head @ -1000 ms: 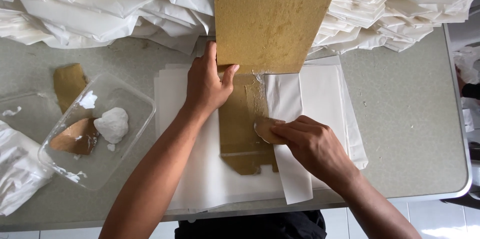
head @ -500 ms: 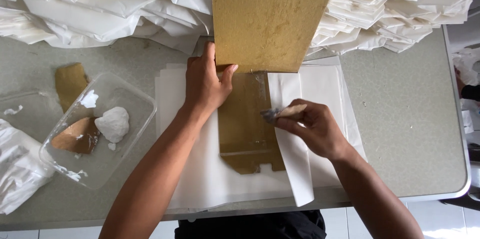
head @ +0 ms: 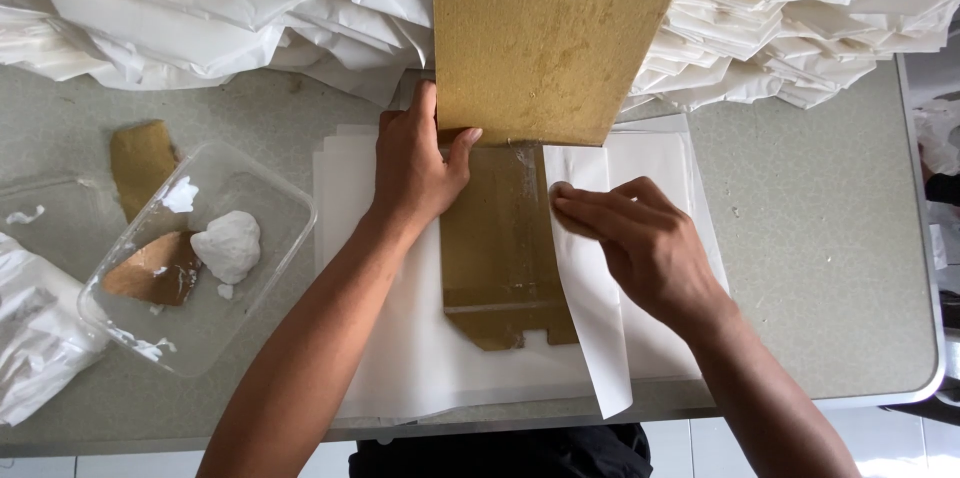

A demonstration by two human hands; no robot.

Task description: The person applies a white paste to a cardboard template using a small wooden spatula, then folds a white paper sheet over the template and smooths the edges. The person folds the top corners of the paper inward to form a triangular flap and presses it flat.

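Note:
My left hand [head: 415, 166] presses on a brown cardboard template [head: 500, 248] that lies on a stack of white paper sheets [head: 420, 358]; its thumb rests at the base of the template's raised upper flap [head: 545, 53]. A white paper flap [head: 590, 308] is folded over the template's right edge. My right hand [head: 635, 238] lies flat on that flap, fingertips pointing left near its top, with nothing in its grasp.
A clear plastic tub [head: 195, 258] at the left holds a lump of white paste [head: 228, 243] and a brown card scrap. Another brown scrap [head: 140, 163] lies behind it. Heaps of folded white paper [head: 200, 8] fill the table's far side. White bags [head: 35, 338] sit at the left edge.
My right hand was sliding along the template's right edge with something small under its fingers. Now the fingers lie flat on the white flap folded over that edge. My left hand has stayed put.

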